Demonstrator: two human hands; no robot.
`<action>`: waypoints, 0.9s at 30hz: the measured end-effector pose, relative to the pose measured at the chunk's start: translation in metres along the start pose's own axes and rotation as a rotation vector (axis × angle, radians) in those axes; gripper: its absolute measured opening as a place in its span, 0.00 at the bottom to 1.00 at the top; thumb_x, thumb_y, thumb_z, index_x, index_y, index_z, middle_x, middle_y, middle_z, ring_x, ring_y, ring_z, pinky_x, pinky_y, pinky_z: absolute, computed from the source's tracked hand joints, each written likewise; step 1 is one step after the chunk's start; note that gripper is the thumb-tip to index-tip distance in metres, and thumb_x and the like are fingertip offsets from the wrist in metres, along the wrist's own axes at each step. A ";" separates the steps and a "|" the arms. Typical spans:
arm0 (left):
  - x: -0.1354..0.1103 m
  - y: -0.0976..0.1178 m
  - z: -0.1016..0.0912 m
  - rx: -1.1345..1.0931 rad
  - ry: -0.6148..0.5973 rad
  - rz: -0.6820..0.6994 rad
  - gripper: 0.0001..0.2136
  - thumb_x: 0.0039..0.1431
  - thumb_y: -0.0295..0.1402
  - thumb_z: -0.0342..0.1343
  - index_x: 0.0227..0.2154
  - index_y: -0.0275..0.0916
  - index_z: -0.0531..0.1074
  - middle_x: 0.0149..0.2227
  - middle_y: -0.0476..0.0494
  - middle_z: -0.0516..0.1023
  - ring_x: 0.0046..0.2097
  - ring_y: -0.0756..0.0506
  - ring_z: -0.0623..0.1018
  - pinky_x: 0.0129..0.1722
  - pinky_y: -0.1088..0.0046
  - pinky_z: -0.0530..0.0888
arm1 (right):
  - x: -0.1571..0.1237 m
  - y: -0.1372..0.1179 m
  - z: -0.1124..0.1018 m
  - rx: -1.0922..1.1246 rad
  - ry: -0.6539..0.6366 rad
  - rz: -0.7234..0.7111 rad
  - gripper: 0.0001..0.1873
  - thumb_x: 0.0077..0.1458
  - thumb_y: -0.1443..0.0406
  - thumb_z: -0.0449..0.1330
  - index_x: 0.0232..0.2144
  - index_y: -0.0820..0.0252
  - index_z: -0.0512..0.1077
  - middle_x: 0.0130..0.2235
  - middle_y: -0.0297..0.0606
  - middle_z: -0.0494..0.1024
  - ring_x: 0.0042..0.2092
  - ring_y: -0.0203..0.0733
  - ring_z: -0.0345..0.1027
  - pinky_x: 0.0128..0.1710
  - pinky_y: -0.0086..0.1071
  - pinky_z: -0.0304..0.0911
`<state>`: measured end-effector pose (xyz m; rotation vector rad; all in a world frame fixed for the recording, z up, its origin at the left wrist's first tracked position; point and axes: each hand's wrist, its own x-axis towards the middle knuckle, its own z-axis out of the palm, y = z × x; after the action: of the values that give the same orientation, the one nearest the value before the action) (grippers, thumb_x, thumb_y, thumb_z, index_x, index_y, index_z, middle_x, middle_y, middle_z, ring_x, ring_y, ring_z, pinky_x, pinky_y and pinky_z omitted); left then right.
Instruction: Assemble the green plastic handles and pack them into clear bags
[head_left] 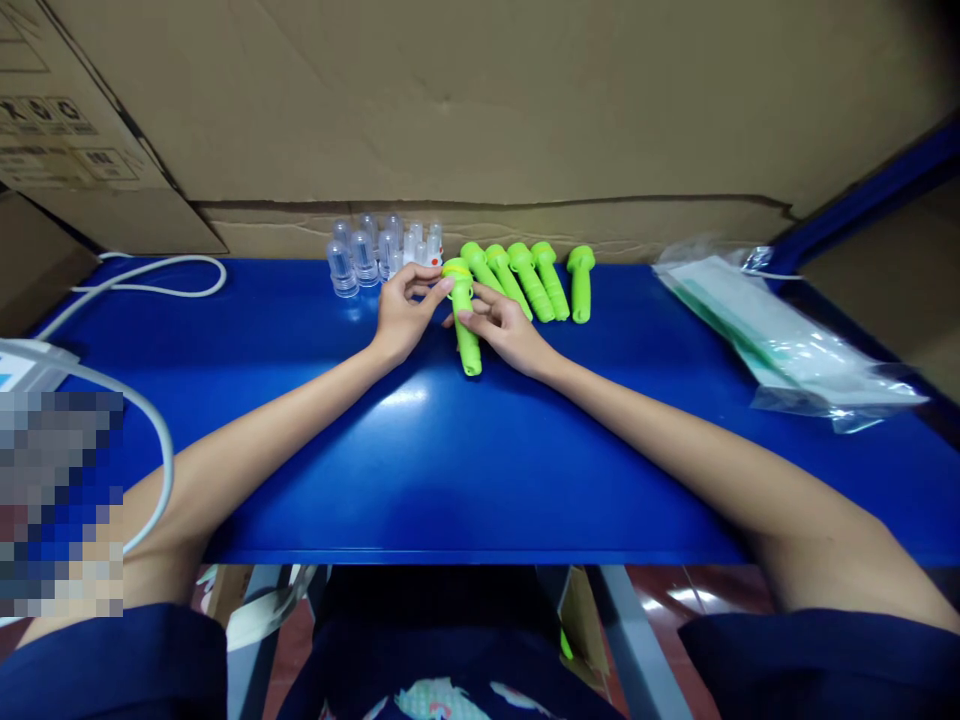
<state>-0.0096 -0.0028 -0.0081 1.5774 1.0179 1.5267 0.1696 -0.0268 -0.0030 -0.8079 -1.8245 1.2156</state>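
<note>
My left hand (402, 310) and my right hand (504, 330) meet over a lime green plastic tube (465, 330) lying on the blue table (450, 460). The right hand's fingers pinch the tube's shaft, while the left thumb and fingers close on its wide head end. Just behind it, several more green tubes (525, 280) lie side by side. A cluster of small clear plastic caps (367, 255) stands upright to the left of them, close to my left hand.
Cardboard boxes (480, 110) wall off the back of the table. A clear plastic bag (780, 335) with pale contents lies at the right. A white cable (150, 280) loops at the left toward a white device (30, 365).
</note>
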 end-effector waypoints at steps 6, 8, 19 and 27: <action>0.010 0.020 -0.015 0.330 -0.152 0.090 0.07 0.59 0.30 0.63 0.41 0.37 0.77 0.43 0.42 0.85 0.37 0.50 0.80 0.44 0.73 0.77 | 0.004 0.007 0.000 -0.006 0.092 -0.026 0.38 0.59 0.44 0.62 0.62 0.60 0.62 0.42 0.42 0.82 0.38 0.42 0.76 0.46 0.42 0.75; 0.016 0.033 -0.022 0.443 -0.215 0.104 0.08 0.60 0.29 0.60 0.43 0.37 0.78 0.45 0.42 0.85 0.39 0.48 0.81 0.45 0.71 0.77 | 0.005 0.009 0.001 -0.010 0.109 -0.042 0.38 0.60 0.44 0.62 0.63 0.58 0.61 0.41 0.40 0.82 0.41 0.44 0.76 0.48 0.43 0.74; -0.037 0.079 -0.104 1.134 -0.294 0.129 0.21 0.65 0.42 0.54 0.57 0.41 0.74 0.66 0.33 0.68 0.64 0.28 0.72 0.62 0.43 0.72 | 0.007 0.010 0.006 0.013 0.100 -0.042 0.33 0.62 0.52 0.61 0.63 0.57 0.57 0.38 0.37 0.78 0.47 0.47 0.78 0.50 0.43 0.74; -0.133 0.106 -0.213 1.530 -0.201 -0.349 0.40 0.66 0.51 0.46 0.54 0.92 0.13 0.51 0.89 -0.05 0.73 0.09 0.43 0.61 0.14 0.56 | 0.007 0.011 0.009 -0.045 0.111 -0.057 0.32 0.62 0.50 0.60 0.63 0.55 0.59 0.35 0.33 0.73 0.41 0.45 0.76 0.46 0.42 0.73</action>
<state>-0.2143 -0.1763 0.0397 2.1424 2.4112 0.1093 0.1593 -0.0208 -0.0136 -0.8262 -1.7784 1.0765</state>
